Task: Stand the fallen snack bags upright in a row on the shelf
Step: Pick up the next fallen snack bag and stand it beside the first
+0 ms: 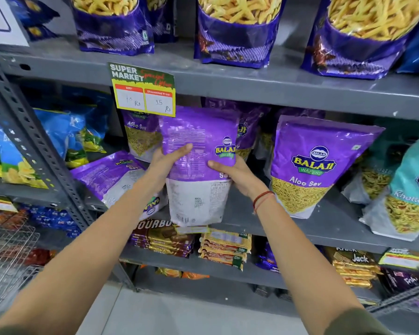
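**Two-handed grip on an Aloo Sev bag at the middle shelf**

The left hand and right hand are clasping the purple Aloo Sev bag by its sides, holding it vertical before the grey shelf, probably to seat its base. Another fallen bag is lying alongside, left.

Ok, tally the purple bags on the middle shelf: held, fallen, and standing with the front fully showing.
Held bag: 1
Fallen bags: 2
Standing bag, front fully showing: 1
Total: 4
Partly hidden purple bags behind are not counted.
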A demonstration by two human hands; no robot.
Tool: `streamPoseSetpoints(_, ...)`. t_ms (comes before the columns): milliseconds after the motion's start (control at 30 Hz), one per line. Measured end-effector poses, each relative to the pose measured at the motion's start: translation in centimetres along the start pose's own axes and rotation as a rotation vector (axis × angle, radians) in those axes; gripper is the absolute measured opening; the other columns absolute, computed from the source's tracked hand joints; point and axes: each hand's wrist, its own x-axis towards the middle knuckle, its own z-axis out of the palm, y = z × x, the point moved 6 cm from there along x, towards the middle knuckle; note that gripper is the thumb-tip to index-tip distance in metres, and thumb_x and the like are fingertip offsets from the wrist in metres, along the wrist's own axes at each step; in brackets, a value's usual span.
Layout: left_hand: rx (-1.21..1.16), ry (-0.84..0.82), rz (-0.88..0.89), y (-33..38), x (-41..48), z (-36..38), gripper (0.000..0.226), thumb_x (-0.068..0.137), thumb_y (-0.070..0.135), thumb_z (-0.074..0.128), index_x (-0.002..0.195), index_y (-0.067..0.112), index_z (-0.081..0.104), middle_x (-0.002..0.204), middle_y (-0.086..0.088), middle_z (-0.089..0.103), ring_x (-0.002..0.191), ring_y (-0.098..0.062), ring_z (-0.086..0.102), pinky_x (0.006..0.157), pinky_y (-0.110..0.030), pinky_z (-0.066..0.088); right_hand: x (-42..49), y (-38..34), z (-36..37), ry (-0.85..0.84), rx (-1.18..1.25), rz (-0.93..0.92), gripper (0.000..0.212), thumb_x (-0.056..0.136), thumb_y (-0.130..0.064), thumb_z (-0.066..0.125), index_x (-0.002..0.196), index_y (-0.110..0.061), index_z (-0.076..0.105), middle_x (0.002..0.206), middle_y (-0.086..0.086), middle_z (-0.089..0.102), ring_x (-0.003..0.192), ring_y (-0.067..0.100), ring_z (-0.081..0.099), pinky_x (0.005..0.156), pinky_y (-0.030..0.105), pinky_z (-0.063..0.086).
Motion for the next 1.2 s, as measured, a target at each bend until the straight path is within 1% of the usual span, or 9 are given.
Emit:
streamPoseSetpoints(200,0.154,-0.068,0.160,4.6,3.7,1.1,0.024,0.067,0.021,0.081,0.088,0.023,0.069,0.085,0.010,0.077,0.088,-0.012,0.072,0.073,-0.027,0.057,1.0,-3.8,-2.4,0.146,0.086,-0.184,0.024,0.074,0.006,0.074,0.081,-0.015,0.064,0.067,-0.007,0.075,0.061,0.007,0.071,0.049,0.016,0.053)
streamPoseSetpoints(333,0.114,-0.023,0.093,5.0,5.4,1.1,0.044,0.065,0.026,0.081,0.098,0.004,0.062,0.077,0.007,0.073,0.072,-0.004,0.070,0.063,-0.018,0.053,1.7,-5.0,-3.9,0.284,0.202,-0.268,0.020,0.075,0.005,0.072,0.082,-0.011,0.063,0.067,-0.005,0.075,0.063,0.009,0.071,0.057,0.022,0.056)
streamPoseSetpoints(433,0.143,-0.037,0.091,4.9,6.2,0.6,0.074,0.067,0.032,0.079,0.127,-0.004,0.051,0.103,-0.001,0.071,0.089,-0.009,0.069,0.068,-0.017,0.054,2.1,-5.4,-5.2,0.376,0.315,-0.301,0.014,0.078,0.002,0.071,0.079,-0.009,0.063,0.065,-0.004,0.075,0.061,0.009,0.070,0.056,0.022,0.055)
streamPoseSetpoints(600,0.121,0.039,0.154,3.6,5.9,0.8,0.021,0.083,0.022,0.068,0.098,0.008,0.064,0.088,-0.002,0.073,0.083,-0.013,0.066,0.081,-0.029,0.054,2.1,-4.6,-5.3,0.408,0.264,-0.316,0.012,0.081,-0.011,0.073,0.074,-0.020,0.069,0.071,-0.004,0.076,0.068,0.011,0.071,0.060,0.022,0.056)
streamPoseSetpoints(733,0.091,0.318,0.315,1.4,2.1,0.3,0.021,0.088,0.026,0.062,0.103,0.011,0.060,0.098,-0.001,0.064,0.080,0.006,0.059,0.076,-0.008,0.045,2.1,-1.4,-5.0,0.295,0.175,-0.167,0.017,0.081,-0.021,0.073,0.096,-0.019,0.065,0.082,-0.007,0.077,0.076,0.010,0.072,0.058,0.021,0.055)
streamPoseSetpoints(833,0.212,0.483,0.337,-2.9,-2.1,0.9,0.029,0.091,0.017,0.059,0.115,0.002,0.052,0.112,-0.016,0.056,0.096,-0.015,0.058,0.081,-0.016,0.046,1.8,1.6,-4.5,0.217,0.021,-0.075,0.018,0.081,-0.021,0.073,0.098,-0.018,0.066,0.087,-0.010,0.076,0.080,0.006,0.071,0.065,0.017,0.054)
streamPoseSetpoints(933,0.432,0.397,0.294,-7.3,-4.9,3.5,0.032,0.087,0.007,0.060,0.116,-0.001,0.050,0.112,-0.021,0.050,0.102,-0.034,0.054,0.089,-0.039,0.045,1.5,2.7,-4.4,0.316,-0.039,-0.090,0.022,0.079,-0.024,0.076,0.098,-0.018,0.068,0.095,-0.002,0.074,0.086,0.009,0.071,0.081,0.029,0.054)
streamPoseSetpoints(1100,0.630,0.226,0.223,-10.2,-6.8,7.2,0.080,0.070,0.020,0.079,0.136,0.003,0.037,0.134,-0.020,0.040,0.125,-0.028,0.041,0.100,-0.032,0.036,-1.4,2.2,-2.2,0.584,-0.229,-0.148,0.039,0.078,-0.043,0.073,0.105,-0.016,0.067,0.099,0.001,0.075,0.094,0.015,0.069,0.090,0.036,0.053)
streamPoseSetpoints(1200,0.733,0.180,0.193,-10.7,-5.9,8.0,0.078,0.082,0.025,0.059,0.144,-0.001,0.021,0.150,-0.023,0.024,0.138,-0.032,0.029,0.111,-0.024,0.021,-3.7,2.2,0.2,0.611,-0.198,-0.168,0.042,0.080,-0.050,0.068,0.107,-0.017,0.065,0.100,0.000,0.074,0.096,0.015,0.068,0.091,0.037,0.052)
